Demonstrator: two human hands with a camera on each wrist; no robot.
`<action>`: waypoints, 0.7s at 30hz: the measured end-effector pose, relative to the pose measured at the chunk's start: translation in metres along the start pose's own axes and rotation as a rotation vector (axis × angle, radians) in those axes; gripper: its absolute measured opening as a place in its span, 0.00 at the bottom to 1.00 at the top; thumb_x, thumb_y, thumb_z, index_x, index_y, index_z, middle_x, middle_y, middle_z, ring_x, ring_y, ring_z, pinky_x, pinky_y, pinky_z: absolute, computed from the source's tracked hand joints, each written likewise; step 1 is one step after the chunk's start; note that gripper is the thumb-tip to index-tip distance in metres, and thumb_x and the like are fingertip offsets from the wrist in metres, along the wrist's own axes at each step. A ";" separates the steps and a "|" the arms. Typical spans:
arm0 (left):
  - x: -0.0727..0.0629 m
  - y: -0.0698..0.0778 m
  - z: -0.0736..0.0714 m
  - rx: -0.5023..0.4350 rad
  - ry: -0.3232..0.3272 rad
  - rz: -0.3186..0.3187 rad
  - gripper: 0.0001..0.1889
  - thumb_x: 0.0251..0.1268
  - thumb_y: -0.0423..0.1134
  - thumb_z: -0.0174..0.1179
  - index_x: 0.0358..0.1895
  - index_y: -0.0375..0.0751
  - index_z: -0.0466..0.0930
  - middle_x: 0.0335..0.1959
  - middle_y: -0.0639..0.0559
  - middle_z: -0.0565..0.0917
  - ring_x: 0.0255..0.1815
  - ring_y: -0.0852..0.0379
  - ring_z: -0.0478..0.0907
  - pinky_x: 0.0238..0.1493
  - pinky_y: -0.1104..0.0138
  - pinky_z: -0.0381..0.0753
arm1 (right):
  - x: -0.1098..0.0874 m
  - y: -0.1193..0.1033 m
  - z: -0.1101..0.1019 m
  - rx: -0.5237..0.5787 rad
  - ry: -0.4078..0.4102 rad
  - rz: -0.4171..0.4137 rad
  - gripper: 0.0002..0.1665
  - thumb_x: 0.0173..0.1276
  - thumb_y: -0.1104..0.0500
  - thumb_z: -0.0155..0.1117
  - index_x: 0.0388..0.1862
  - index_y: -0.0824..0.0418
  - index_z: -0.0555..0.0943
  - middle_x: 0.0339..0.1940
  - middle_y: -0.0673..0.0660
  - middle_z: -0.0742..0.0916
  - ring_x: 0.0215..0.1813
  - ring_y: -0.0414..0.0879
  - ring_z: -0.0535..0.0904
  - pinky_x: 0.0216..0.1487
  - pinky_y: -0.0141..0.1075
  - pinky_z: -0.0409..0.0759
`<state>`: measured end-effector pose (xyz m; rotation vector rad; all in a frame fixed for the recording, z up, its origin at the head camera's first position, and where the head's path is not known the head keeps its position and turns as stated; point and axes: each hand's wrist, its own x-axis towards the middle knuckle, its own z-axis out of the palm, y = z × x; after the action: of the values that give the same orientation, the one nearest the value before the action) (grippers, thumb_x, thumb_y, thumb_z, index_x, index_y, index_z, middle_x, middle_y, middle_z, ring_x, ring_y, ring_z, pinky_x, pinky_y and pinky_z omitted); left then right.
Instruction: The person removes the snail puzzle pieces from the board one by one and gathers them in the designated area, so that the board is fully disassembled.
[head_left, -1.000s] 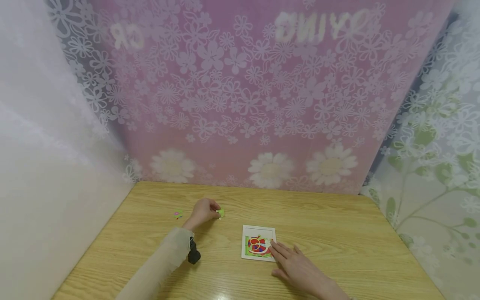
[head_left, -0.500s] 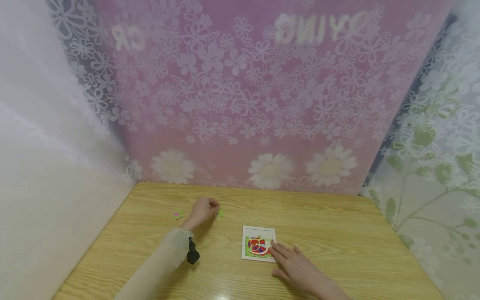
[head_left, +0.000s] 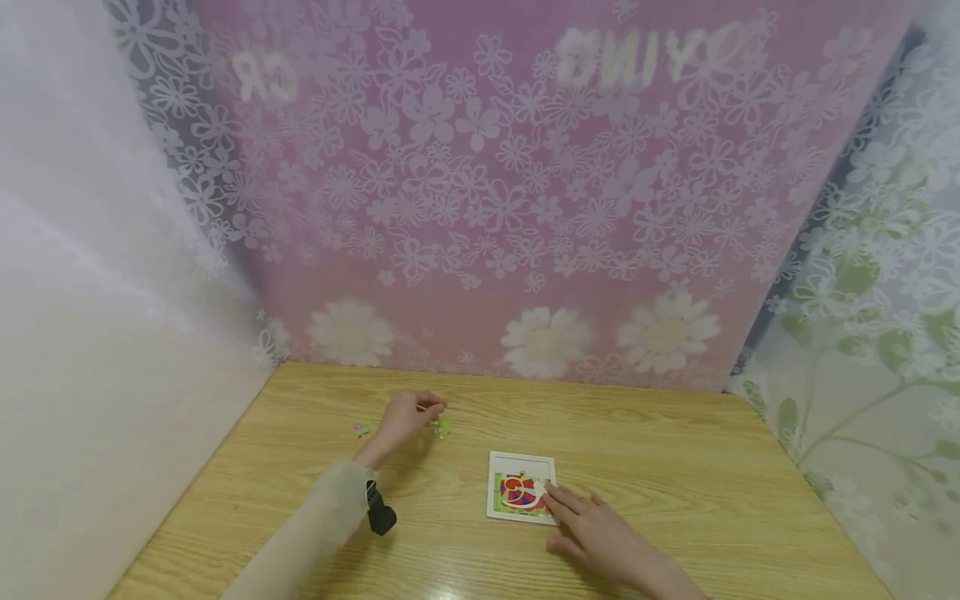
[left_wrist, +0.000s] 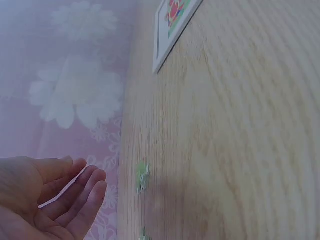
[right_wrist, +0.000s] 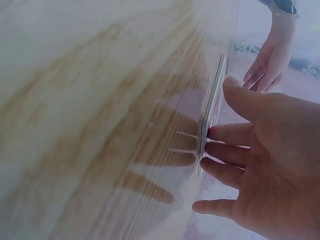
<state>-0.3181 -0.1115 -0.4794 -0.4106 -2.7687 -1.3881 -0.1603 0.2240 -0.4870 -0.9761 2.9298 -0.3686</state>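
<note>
In the head view my left hand [head_left: 405,417] is over the table's left half, pinching a thin white-edged puzzle piece [head_left: 422,407] between thumb and fingers. It shows nearly edge-on, so its printed face is hidden. Just below lie small green puzzle pieces [head_left: 442,429], also seen in the left wrist view as a green piece [left_wrist: 142,175]. Flat on the table to the right is a white-framed puzzle board [head_left: 521,457] with a red, purple and green picture in its lower part. My right hand [head_left: 600,529] rests straight fingertips on the board's right edge, palm down.
More small pieces, pink and green [head_left: 360,428], lie left of my left wrist. A black wrist camera [head_left: 381,518] sits on the left sleeve. The wooden table [head_left: 675,450] meets a flowered pink curtain [head_left: 480,208] at the back, with pale side walls.
My left hand was down at the green pieces; it has come up slightly with a thin piece between its fingers. My right hand stays at the board's edge. The head view has shifted slightly.
</note>
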 end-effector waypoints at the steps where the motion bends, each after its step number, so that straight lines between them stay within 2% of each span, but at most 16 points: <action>1: -0.002 0.001 0.000 -0.022 -0.013 0.002 0.12 0.74 0.39 0.61 0.51 0.37 0.87 0.42 0.42 0.89 0.40 0.48 0.85 0.41 0.56 0.86 | 0.000 0.000 0.000 -0.001 0.002 -0.002 0.39 0.77 0.39 0.54 0.72 0.68 0.72 0.74 0.64 0.73 0.72 0.63 0.71 0.64 0.70 0.68; 7: -0.010 0.006 0.001 -0.103 -0.075 0.009 0.13 0.76 0.39 0.59 0.53 0.35 0.86 0.45 0.39 0.88 0.44 0.43 0.86 0.45 0.53 0.87 | 0.000 0.004 0.002 0.001 0.007 -0.009 0.39 0.77 0.39 0.55 0.73 0.67 0.71 0.75 0.64 0.73 0.71 0.63 0.72 0.64 0.71 0.68; 11: -0.015 0.009 0.007 -0.144 -0.106 0.048 0.13 0.76 0.37 0.59 0.52 0.32 0.86 0.45 0.37 0.88 0.45 0.41 0.86 0.45 0.53 0.87 | -0.001 0.005 0.002 0.025 0.002 -0.011 0.39 0.77 0.40 0.55 0.74 0.67 0.70 0.75 0.64 0.72 0.71 0.64 0.72 0.63 0.72 0.67; 15: -0.020 0.011 0.013 -0.145 -0.145 0.089 0.13 0.77 0.38 0.58 0.51 0.31 0.86 0.45 0.37 0.88 0.43 0.42 0.87 0.43 0.55 0.88 | -0.002 0.004 -0.001 0.064 -0.006 -0.011 0.40 0.78 0.40 0.55 0.74 0.69 0.69 0.76 0.65 0.71 0.70 0.66 0.73 0.64 0.73 0.65; 21: -0.023 0.013 0.021 -0.139 -0.180 0.098 0.14 0.77 0.38 0.57 0.52 0.32 0.85 0.45 0.38 0.88 0.43 0.43 0.87 0.43 0.56 0.88 | -0.004 0.006 -0.003 0.103 -0.034 0.005 0.40 0.78 0.40 0.54 0.75 0.69 0.68 0.78 0.65 0.69 0.72 0.66 0.69 0.66 0.74 0.62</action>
<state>-0.2901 -0.0923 -0.4849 -0.6996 -2.7511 -1.5995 -0.1611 0.2310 -0.4860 -0.9522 2.8509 -0.4918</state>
